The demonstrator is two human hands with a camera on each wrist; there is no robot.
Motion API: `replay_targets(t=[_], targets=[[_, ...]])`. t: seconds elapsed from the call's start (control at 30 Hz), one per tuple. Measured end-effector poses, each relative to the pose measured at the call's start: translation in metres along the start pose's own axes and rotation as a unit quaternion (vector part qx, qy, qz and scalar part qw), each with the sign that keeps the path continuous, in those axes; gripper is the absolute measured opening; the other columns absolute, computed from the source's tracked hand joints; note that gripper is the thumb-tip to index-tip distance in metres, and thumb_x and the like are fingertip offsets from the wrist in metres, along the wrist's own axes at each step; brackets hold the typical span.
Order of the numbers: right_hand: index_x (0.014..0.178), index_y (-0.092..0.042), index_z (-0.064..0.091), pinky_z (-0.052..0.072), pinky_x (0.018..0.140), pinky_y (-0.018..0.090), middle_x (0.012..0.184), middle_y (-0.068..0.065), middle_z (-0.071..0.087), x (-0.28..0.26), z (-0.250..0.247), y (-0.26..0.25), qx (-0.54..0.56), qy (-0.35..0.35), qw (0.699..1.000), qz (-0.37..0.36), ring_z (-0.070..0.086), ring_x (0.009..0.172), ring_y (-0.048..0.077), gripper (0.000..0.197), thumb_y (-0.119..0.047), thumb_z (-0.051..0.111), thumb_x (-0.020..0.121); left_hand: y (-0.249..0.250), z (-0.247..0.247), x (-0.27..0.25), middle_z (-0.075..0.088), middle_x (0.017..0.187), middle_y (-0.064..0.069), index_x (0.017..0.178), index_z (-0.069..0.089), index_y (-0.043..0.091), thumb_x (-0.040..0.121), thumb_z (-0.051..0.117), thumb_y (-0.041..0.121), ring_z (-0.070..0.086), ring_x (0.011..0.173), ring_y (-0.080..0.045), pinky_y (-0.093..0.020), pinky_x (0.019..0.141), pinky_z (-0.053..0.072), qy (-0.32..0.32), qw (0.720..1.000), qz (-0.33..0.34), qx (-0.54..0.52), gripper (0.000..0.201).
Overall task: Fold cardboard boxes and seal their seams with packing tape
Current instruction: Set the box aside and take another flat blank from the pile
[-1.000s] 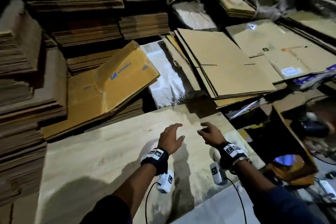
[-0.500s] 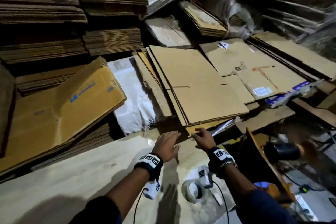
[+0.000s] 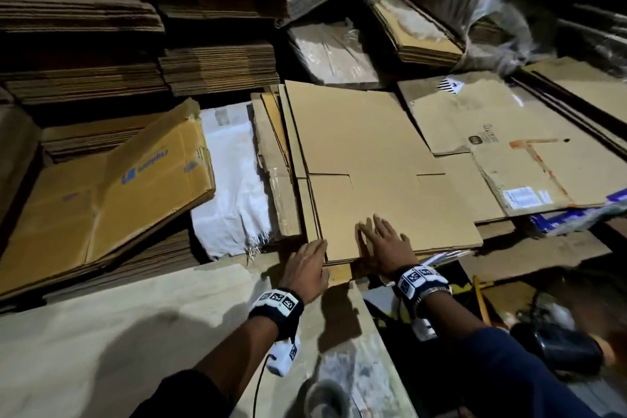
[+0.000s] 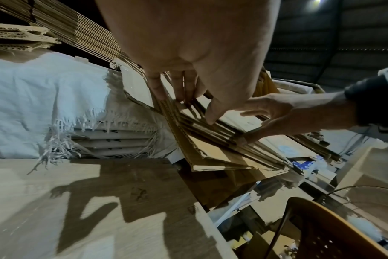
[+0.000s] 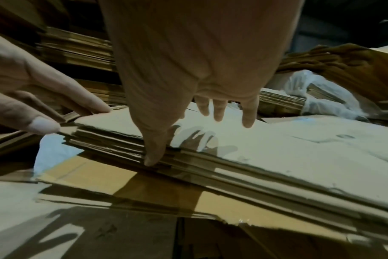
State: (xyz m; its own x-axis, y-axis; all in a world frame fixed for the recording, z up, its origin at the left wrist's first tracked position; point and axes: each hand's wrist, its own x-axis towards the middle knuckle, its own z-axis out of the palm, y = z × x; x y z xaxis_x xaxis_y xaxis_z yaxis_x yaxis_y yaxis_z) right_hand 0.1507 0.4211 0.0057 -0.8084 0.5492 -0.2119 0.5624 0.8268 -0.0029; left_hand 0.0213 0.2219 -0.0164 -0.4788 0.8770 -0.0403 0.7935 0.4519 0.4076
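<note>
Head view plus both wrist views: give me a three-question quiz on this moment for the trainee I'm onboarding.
1. True or false: the right hand lies flat with fingers spread on the top flattened cardboard box of the stack.
2. Multiple choice: where are the left hand fingers? A) gripping the tape roll B) at the near left corner of the stack's edges C) on the white woven sack
3. Fill in: the tape roll lies on the ___ worktable, nearer the person than both hands.

Key: 1 true; 2 B; 3 wooden
</note>
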Motion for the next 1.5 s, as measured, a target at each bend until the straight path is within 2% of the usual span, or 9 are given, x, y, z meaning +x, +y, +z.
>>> replay_targets(t=[0.17,0.57,0.73,0.87,0.97,1.07,1.2,1.3,1.5], targets=[[0.136,-0.032,0.050,0.056,0.080,0.040,0.117,0.008,0.070,0.011,-0.028,0.014,-0.080,0.005,0.990,-0.119,0.068,0.102,0.033,0.046,-0.037,0.062,0.092,-0.002,0.002,0.003,0.046,0.157,-0.008,0.166,0.014,0.015,0.101,0.057,0.027,0.045,0.138,-0.026,-0.045,0.114,0.038,0.025,1.000,-0.007,0.014,0.079],[0.115,-0.019,0.063,0.039,0.063,0.032,0.083,0.008,0.068,0.002,-0.088,-0.007,-0.019,0.123,0.990,-0.068,0.063,0.077,0.033,0.031,-0.040,0.060,0.092,0.005,-0.023,-0.002,0.045,0.161,-0.009,0.160,0.037,0.020,0.108,0.033,0.060,0.041,0.149,-0.027,-0.042,0.120,0.035,-0.024,0.985,-0.070,-0.154,0.066],[0.104,-0.021,0.078,0.044,0.056,0.032,0.064,0.007,0.066,-0.017,-0.103,-0.041,0.107,0.178,0.976,-0.062,0.053,0.057,0.031,0.037,-0.040,0.055,0.081,-0.041,-0.013,0.036,0.050,0.153,-0.023,0.151,0.052,0.028,0.089,0.027,0.093,0.051,0.138,-0.044,-0.065,0.118,0.035,0.043,0.865,-0.222,-0.447,0.094],[0.074,-0.019,0.072,0.039,0.051,0.030,0.054,0.000,0.056,-0.046,-0.099,-0.072,0.226,0.183,0.955,-0.053,0.052,0.053,0.028,0.019,-0.034,0.063,0.081,-0.056,-0.069,0.032,0.068,0.135,-0.019,0.138,0.066,0.017,0.083,0.035,0.095,0.066,0.123,-0.036,-0.055,0.113,0.044,0.088,0.728,-0.258,-0.629,0.101],[0.056,-0.027,0.051,0.040,0.050,0.030,0.049,-0.005,0.049,-0.062,-0.087,-0.095,0.278,0.171,0.943,-0.056,0.044,0.047,0.021,0.027,-0.036,0.058,0.080,-0.023,-0.143,-0.002,0.068,0.130,-0.001,0.137,0.063,0.012,0.105,0.053,0.055,0.064,0.118,-0.026,-0.052,0.110,0.047,0.073,0.769,-0.216,-0.598,0.054],[0.073,-0.024,0.069,0.052,0.053,0.035,0.056,-0.004,0.062,-0.075,-0.081,-0.122,0.286,0.157,0.943,-0.068,0.055,0.050,0.021,0.022,-0.038,0.053,0.079,-0.042,-0.154,-0.008,0.062,0.135,0.002,0.142,0.054,0.005,0.103,0.063,0.019,0.058,0.127,-0.025,-0.044,0.110,0.047,0.091,0.818,-0.195,-0.534,0.042],[0.149,-0.031,0.047,0.056,0.068,0.040,0.095,0.006,0.077,-0.097,-0.092,-0.180,0.249,0.151,0.954,-0.069,0.069,0.082,0.036,0.071,-0.036,0.063,0.080,-0.057,-0.182,-0.040,0.047,0.135,0.006,0.147,0.048,0.011,0.106,0.059,0.019,0.045,0.131,-0.015,-0.024,0.102,0.034,0.157,0.864,-0.170,-0.446,0.043],[0.160,-0.037,0.014,0.057,0.083,0.041,0.120,0.010,0.074,-0.110,-0.114,-0.235,0.348,0.119,0.927,-0.075,0.072,0.093,0.032,0.092,-0.043,0.066,0.085,-0.082,-0.212,-0.075,0.053,0.123,0.007,0.142,0.053,0.010,0.104,0.059,0.015,0.051,0.117,-0.012,-0.021,0.094,0.037,0.197,0.888,-0.147,-0.388,0.038],[0.163,-0.041,0.005,0.049,0.110,0.047,0.160,0.009,0.043,-0.144,-0.179,-0.350,0.493,0.093,0.859,-0.104,0.061,0.117,0.018,0.106,-0.055,0.077,0.086,-0.150,-0.295,-0.161,0.075,0.118,0.001,0.126,0.063,0.021,0.097,0.062,0.015,0.071,0.108,-0.018,-0.041,0.101,0.055,0.250,0.901,-0.110,-0.338,0.029]])
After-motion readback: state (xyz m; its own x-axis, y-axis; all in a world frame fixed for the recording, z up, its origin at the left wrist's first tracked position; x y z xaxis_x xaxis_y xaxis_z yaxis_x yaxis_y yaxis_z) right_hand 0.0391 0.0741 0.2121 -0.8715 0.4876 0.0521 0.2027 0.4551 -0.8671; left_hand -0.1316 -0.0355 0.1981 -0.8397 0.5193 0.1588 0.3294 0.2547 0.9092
